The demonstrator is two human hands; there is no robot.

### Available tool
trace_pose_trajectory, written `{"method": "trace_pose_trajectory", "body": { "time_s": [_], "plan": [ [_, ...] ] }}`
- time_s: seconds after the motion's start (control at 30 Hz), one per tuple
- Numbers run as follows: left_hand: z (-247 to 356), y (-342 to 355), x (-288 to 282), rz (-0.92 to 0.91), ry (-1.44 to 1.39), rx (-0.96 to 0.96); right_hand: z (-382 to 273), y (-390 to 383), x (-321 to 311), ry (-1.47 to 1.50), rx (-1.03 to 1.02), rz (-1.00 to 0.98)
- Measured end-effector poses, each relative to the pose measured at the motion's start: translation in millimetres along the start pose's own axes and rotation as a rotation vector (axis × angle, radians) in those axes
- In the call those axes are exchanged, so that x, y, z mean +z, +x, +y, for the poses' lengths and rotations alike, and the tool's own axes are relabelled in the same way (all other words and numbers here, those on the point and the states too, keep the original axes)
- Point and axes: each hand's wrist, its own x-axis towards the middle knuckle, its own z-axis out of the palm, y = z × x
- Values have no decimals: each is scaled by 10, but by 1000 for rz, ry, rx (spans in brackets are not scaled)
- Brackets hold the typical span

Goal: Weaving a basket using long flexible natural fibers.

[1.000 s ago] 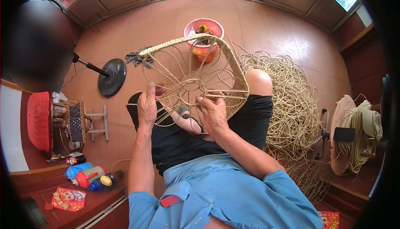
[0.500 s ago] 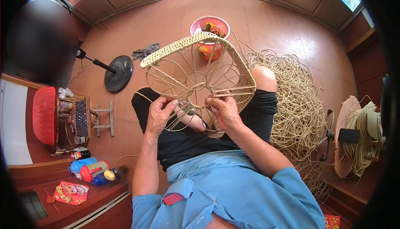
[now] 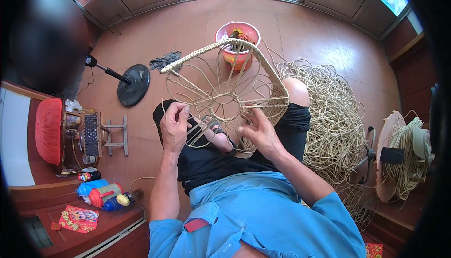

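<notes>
A hoop-like frame with an inner ring (image 3: 224, 107) and radiating cord loops sits over my lap, part of its rim (image 3: 277, 86) thickly woven in tan cord. My left hand (image 3: 176, 129) is closed at the frame's left side, thumb and index finger pinching a strand of cord. My right hand (image 3: 260, 133) is at the right of the inner ring, its thumb apart from the bent fingers, a fingertip at the cords; whether it grips one is unclear.
A large tangled cord heap (image 3: 331, 121) lies at my right, beside a round board (image 3: 385, 183) with coiled cord. A red-pink bucket (image 3: 237, 59) stands ahead. A black pedestal base (image 3: 134, 89), wooden stool (image 3: 126, 136), red basket (image 3: 48, 131) and bottles (image 3: 101, 194) are at my left.
My left hand has shifted from an upright grasp to a pinch. My right thumb has come away from the inner ring, and that hand has opened somewhat. The frame has shifted slightly rightward.
</notes>
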Motion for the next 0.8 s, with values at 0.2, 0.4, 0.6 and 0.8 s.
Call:
{"method": "trace_pose_trajectory", "body": {
  "time_s": [0.2,0.4,0.6,0.8],
  "plan": [
    [22,-36,13,19,26,58,-466,-41,-83,-934,-531,-21],
    [238,43,-34,95,208,254,-341,607,112,-1221,-1047,87],
    [644,365,-122,183,406,359,-219,622,65,-1477,-1011,-24],
    [1026,963,194,209,605,849,-237,535,134,-1653,-953,-101]
  ]
}}
